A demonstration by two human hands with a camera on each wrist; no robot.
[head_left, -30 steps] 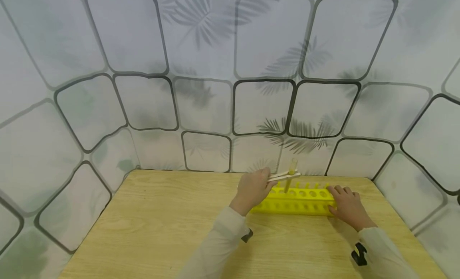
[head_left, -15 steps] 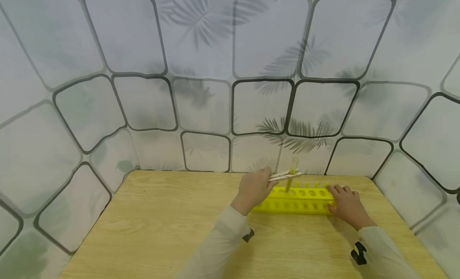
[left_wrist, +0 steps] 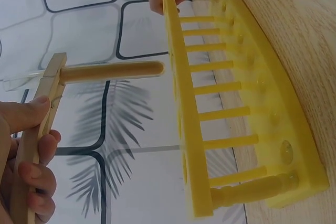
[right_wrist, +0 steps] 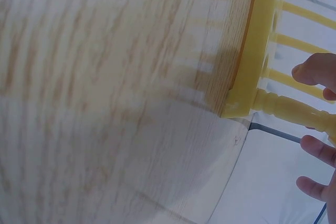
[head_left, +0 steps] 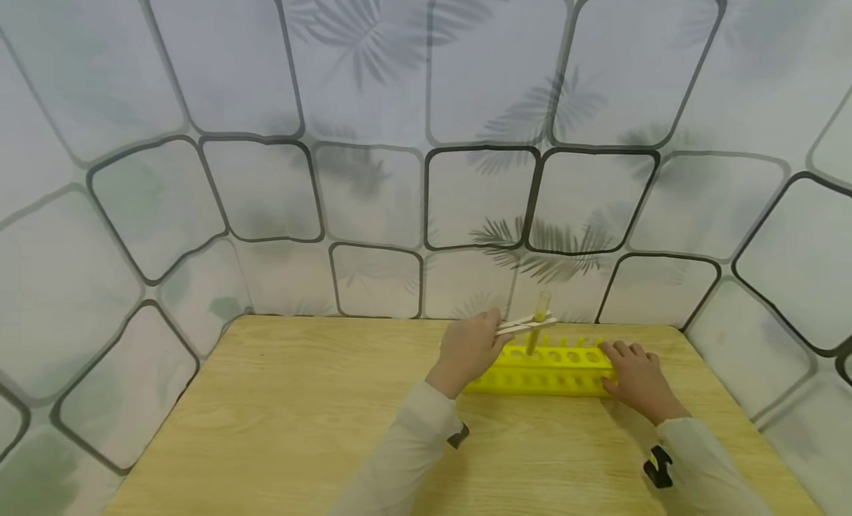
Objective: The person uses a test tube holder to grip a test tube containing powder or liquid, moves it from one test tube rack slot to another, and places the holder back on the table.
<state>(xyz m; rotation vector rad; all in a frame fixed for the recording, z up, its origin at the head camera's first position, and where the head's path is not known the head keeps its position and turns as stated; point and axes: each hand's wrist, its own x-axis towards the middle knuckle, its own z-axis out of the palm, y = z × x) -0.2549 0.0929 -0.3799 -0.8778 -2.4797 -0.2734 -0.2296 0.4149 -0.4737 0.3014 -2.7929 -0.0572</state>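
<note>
Head view looks forward-down toward the far edge of the tabletop (head_left: pixel 299 405); closer, sideways wrist views share the test-tube rack (head_left: pixel 539 375).

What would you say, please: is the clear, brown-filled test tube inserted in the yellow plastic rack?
No, the left wrist view shows a gap between the test tube's rounded end and the rack.

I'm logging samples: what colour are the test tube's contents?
The test tube's contents look brownish amber, clearest in the left wrist view.
</note>
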